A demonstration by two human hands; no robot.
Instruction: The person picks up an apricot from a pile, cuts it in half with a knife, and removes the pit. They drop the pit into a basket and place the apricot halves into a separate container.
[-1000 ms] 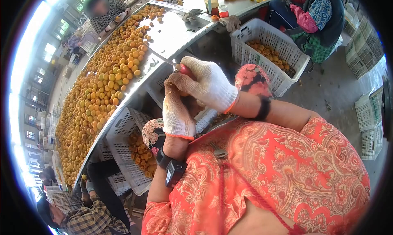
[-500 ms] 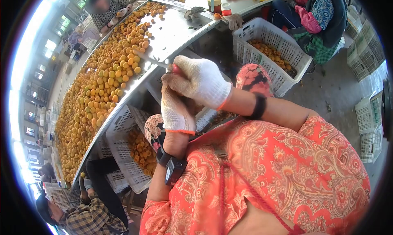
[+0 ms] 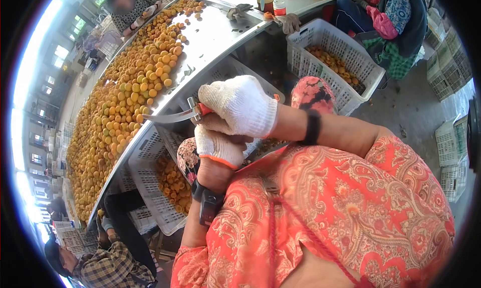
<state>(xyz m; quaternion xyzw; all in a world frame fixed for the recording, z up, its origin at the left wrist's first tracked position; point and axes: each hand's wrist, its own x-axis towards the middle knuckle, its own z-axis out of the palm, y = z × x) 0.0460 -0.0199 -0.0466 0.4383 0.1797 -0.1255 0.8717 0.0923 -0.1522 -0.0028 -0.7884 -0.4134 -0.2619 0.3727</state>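
My right hand (image 3: 240, 105), in a white glove, is closed around the red handle of a curved knife (image 3: 173, 118). The blade points left, over the near edge of the metal table (image 3: 200, 42). Just below and touching it is my left hand (image 3: 218, 142), also gloved; its fingers are mostly hidden behind my right hand, so what it holds cannot be seen. Many orange apricots (image 3: 145, 82) lie heaped on the table to the left of the hands.
White crates with cut fruit stand below the table, one at lower left (image 3: 170, 223) and one at upper right (image 3: 373, 80). A jar (image 3: 264, 0) and gray gloves (image 3: 288, 23) lie at the table's edge. Co-workers sit at upper left, lower left and upper right.
My right hand has turned and moved slightly down, and the knife blade has swung down and left, now in full view. My left hand has moved lower, under the right.
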